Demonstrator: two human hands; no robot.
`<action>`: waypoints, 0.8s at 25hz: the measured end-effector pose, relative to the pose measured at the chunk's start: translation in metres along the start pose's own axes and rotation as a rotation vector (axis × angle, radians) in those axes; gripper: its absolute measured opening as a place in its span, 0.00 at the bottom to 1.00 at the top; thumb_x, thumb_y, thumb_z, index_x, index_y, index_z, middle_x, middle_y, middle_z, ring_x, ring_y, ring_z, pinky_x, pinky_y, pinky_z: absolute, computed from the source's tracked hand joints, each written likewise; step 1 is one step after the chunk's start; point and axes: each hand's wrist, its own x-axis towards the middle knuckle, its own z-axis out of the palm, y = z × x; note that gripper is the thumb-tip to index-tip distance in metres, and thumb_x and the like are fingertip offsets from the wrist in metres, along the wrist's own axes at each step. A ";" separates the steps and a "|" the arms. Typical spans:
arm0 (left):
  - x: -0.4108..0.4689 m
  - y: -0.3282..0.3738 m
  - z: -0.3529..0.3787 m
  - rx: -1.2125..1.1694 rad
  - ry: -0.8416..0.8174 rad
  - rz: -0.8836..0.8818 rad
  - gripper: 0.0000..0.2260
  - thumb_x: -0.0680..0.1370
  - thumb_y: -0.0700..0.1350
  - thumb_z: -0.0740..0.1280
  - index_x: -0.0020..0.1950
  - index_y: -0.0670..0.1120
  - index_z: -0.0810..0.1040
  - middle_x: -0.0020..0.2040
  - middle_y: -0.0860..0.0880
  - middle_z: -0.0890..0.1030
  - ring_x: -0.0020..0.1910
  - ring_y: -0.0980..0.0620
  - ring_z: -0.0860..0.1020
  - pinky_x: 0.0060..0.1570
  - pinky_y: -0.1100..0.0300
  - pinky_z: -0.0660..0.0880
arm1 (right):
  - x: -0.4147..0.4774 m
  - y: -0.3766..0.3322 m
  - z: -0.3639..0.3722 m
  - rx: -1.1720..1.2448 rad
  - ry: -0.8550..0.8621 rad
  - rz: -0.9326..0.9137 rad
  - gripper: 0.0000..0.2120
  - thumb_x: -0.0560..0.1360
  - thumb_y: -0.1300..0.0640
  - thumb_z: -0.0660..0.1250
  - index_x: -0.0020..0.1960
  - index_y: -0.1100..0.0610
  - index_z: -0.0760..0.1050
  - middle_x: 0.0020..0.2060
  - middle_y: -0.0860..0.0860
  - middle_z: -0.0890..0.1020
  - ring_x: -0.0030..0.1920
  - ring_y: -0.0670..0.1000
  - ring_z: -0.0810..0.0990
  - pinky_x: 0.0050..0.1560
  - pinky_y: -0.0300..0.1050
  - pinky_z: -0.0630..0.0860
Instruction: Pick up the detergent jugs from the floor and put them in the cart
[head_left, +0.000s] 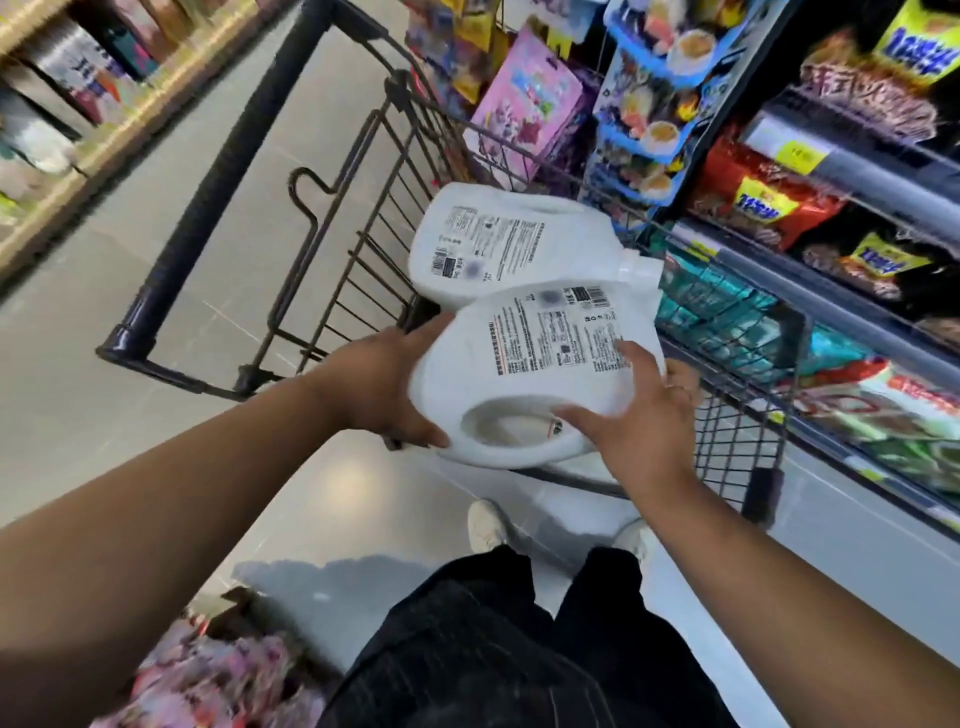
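While we carry the second detergent jug (519, 374) over the near end of the black wire shopping cart (363, 249), the first detergent jug (493, 234) already lies on its side inside the basket, its white cap (641, 267) pointing right toward the shelves. Our left hand (384, 384) clasps the held jug's left edge — fingers curled round the far side, thumb hooked at the corner by the handle. Our right hand (644, 415) grips the right side, with some fingers spread flat on the printed back label (561, 338), the thumb by the handle opening and the rest wrapped underneath. We hold this jug label-up and roughly level, its moulded handle toward us; its far edge overlaps the jug in the cart, though we cannot tell whether they touch. The cart's push bar (218, 197) runs off to the left over grey floor tiles (130, 415). Right of the cart stand shelves of snack packets (769, 202); below us show dark trousers (493, 649) and a white shoe (485, 525).
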 end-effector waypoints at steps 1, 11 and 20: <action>0.002 -0.001 0.001 0.051 0.018 -0.013 0.61 0.50 0.72 0.75 0.75 0.69 0.44 0.56 0.49 0.77 0.55 0.46 0.78 0.53 0.49 0.77 | -0.001 0.000 0.002 -0.010 0.000 0.018 0.44 0.59 0.32 0.75 0.71 0.40 0.63 0.68 0.61 0.63 0.70 0.62 0.63 0.67 0.55 0.69; -0.004 -0.008 0.011 0.020 0.100 0.001 0.60 0.51 0.75 0.73 0.76 0.66 0.45 0.64 0.48 0.72 0.65 0.43 0.70 0.64 0.46 0.70 | -0.011 -0.009 0.004 -0.111 -0.020 0.066 0.46 0.62 0.34 0.75 0.73 0.39 0.56 0.73 0.58 0.52 0.72 0.64 0.58 0.70 0.57 0.65; -0.002 0.036 0.002 -0.059 0.196 0.054 0.57 0.61 0.66 0.77 0.80 0.58 0.45 0.76 0.47 0.58 0.76 0.46 0.55 0.73 0.52 0.55 | -0.002 -0.022 -0.016 -0.140 -0.039 0.063 0.50 0.60 0.32 0.75 0.75 0.41 0.55 0.77 0.56 0.49 0.74 0.63 0.56 0.72 0.60 0.60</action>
